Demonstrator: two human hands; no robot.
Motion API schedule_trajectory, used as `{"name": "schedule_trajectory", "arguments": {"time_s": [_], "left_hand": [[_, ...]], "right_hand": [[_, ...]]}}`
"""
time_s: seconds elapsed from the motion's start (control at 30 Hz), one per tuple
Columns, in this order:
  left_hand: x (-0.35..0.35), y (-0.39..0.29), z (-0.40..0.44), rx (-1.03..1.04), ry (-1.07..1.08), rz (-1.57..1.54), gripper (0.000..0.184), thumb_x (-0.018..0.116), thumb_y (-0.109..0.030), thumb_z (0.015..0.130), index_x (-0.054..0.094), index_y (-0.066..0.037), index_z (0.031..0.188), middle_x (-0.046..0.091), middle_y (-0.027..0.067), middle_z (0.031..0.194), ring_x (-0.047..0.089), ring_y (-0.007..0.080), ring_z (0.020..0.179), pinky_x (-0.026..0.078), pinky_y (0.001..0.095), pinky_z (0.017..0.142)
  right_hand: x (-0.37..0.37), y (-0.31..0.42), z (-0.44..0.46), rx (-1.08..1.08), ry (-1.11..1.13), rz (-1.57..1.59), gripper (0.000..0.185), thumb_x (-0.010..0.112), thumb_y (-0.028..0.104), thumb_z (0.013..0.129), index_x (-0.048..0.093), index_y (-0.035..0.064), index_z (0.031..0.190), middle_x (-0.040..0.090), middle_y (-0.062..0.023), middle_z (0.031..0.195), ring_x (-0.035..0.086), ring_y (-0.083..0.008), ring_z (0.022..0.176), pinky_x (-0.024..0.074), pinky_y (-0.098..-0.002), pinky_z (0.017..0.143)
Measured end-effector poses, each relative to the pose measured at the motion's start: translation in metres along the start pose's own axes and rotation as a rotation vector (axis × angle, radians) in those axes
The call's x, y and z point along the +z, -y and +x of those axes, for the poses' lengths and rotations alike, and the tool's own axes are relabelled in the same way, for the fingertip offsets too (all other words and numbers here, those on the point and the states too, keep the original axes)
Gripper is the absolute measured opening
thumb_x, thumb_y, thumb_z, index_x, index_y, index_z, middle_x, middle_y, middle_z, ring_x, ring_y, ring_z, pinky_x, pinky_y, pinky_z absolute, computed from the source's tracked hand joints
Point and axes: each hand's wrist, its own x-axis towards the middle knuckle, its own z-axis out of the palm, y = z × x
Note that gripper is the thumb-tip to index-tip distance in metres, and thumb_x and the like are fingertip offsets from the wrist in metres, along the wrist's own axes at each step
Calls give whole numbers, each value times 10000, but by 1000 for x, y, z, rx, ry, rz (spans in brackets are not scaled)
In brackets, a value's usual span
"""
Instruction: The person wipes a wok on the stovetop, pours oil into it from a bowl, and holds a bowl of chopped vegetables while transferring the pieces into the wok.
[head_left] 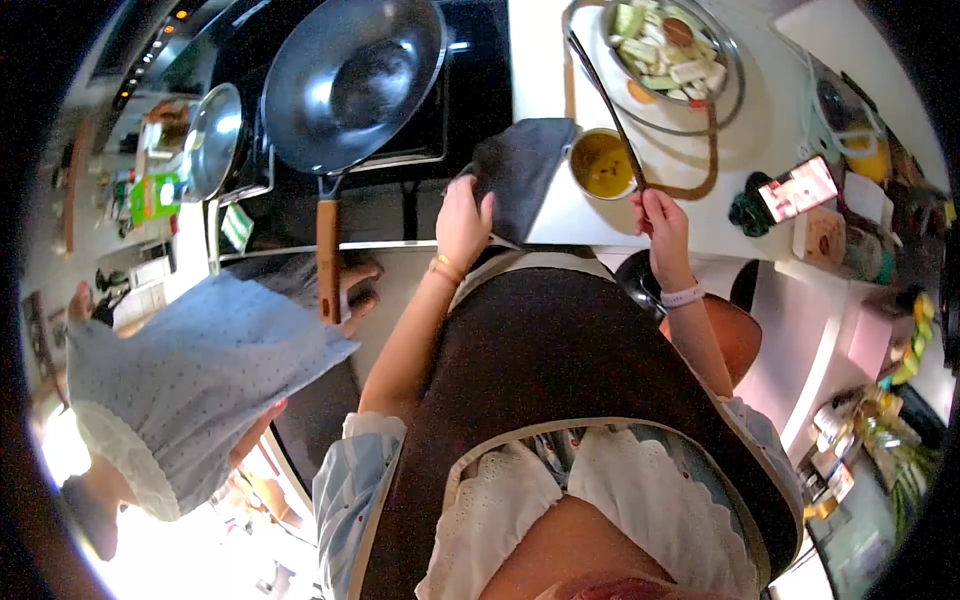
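My right hand is closed round the lower end of a long dark stick-like utensil, which slants up and to the left past a small bowl of yellow liquid. Dark bits float in that liquid. My left hand lies at the near edge of a dark grey cloth, fingers partly spread, with the thumb apart. Behind the bowl stands a large metal bowl of pale chopped vegetables.
A wok with a wooden handle rests on the black stove, left of my left hand. Another pan is farther left. Another person stands at the left. A lit phone lies at the right.
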Motion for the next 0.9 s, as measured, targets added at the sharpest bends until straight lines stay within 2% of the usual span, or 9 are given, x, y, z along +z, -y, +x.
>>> {"name": "schedule_trajectory", "arguments": {"time_s": [0.1, 0.27, 0.37, 0.4, 0.47, 0.53, 0.73, 0.8, 0.9], "left_hand": [[30, -14, 22, -172, 107, 133, 325, 621, -186, 759, 509, -1, 1001, 565, 189, 976, 569, 349, 875, 467, 397, 757], [47, -24, 38, -173, 200, -41, 306, 636, -191, 728, 564, 29, 928, 613, 202, 889, 594, 349, 833, 470, 405, 741], [58, -34, 37, -216, 178, -251, 270, 665, -196, 725, 562, -2, 881, 612, 110, 866, 584, 206, 711, 477, 325, 681], [58, -40, 38, -215, 188, -251, 270, 665, -196, 725, 562, -2, 881, 612, 110, 866, 584, 206, 711, 477, 325, 681], [57, -52, 41, -633, 386, -728, 204, 656, -148, 743, 552, -43, 884, 560, 18, 806, 531, 130, 660, 462, 298, 620], [58, -59, 39, -675, 409, -818, 158, 642, -105, 763, 531, -98, 874, 500, -38, 780, 471, 72, 642, 425, 251, 544], [69, -63, 35, -829, 465, -1222, 114, 620, -131, 814, 514, -143, 852, 505, -41, 781, 499, 89, 732, 425, 259, 594], [67, -67, 34, -837, 417, -1145, 109, 615, -129, 817, 524, -124, 877, 504, -29, 786, 493, 93, 715, 454, 270, 595], [70, -62, 29, -883, 395, -1158, 143, 630, -124, 800, 523, -93, 889, 503, 0, 787, 490, 108, 693, 456, 268, 581]], "right_hand": [[-4, -7, 8, -73, -113, -44, 228, 527, 217, 901, 613, 6, 898, 555, 8, 729, 451, -52, 615, 378, -195, 549], [-11, -17, 20, -151, -175, -109, 239, 516, 207, 909, 600, -9, 971, 609, -26, 877, 507, -66, 716, 430, -201, 656], [-11, -35, 32, -198, -206, -100, 246, 518, 203, 907, 600, -2, 1014, 620, -36, 917, 538, -74, 777, 435, -205, 695], [-8, -36, 33, -218, -228, -75, 251, 518, 202, 907, 599, -2, 1029, 622, -38, 925, 547, -76, 798, 437, -207, 702], [-5, -38, 35, -228, -238, -59, 267, 520, 206, 906, 589, -3, 1058, 621, -39, 940, 553, -80, 820, 440, -213, 725], [-4, -38, 36, -212, -258, 16, 252, 536, 168, 897, 574, -31, 1048, 610, -45, 912, 555, -102, 843, 445, -226, 775], [-13, -28, 30, -219, -182, -153, 215, 517, 181, 904, 595, -15, 946, 596, -23, 798, 520, -83, 722, 430, -212, 643], [-4, -13, 21, -144, -163, -167, 224, 502, 174, 909, 601, -12, 831, 544, -6, 680, 467, -71, 600, 385, -216, 541], [5, 0, 8, -84, -38, -131, 254, 498, 214, 914, 592, -8, 835, 517, -1, 620, 442, -63, 536, 359, -204, 490]]}}
